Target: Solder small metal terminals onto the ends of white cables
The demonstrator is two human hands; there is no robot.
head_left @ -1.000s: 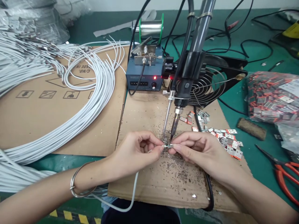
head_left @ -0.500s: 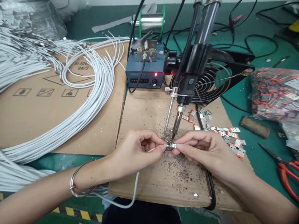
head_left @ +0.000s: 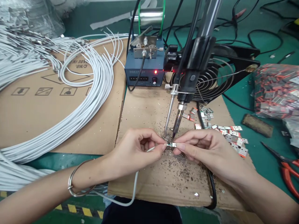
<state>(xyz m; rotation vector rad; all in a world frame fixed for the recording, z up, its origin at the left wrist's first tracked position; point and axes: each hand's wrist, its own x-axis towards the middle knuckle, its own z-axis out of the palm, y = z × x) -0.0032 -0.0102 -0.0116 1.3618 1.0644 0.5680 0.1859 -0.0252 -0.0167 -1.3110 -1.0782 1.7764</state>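
Observation:
Between thumb and forefinger, my left hand point(head_left: 142, 151) pinches the end of a white cable point(head_left: 135, 186), whose thin coloured wires show at its tip. My right hand point(head_left: 205, 149) is closed on a small metal USB connector point(head_left: 173, 145), held end to end with those wires. Just above the connector stands the tip of a mounted soldering iron point(head_left: 178, 119), with a thin metal solder feed tube point(head_left: 169, 115) beside it. Whether the tip touches the joint I cannot tell. The cable's tail loops down below my left hand.
A coil of white cables point(head_left: 102, 87) lies on cardboard at left. Behind stand a blue solder feeder point(head_left: 144, 70), a solder spool point(head_left: 151, 16) and a black fan point(head_left: 210, 81). To the right are loose USB connectors point(head_left: 234, 133), a bag of connectors point(head_left: 275, 90), a brown block point(head_left: 257, 125) and red-handled pliers point(head_left: 288, 177).
The view has shifted slightly, so things on the right sit a little farther right. Both hands keep the same grip on the cable and connector under the iron.

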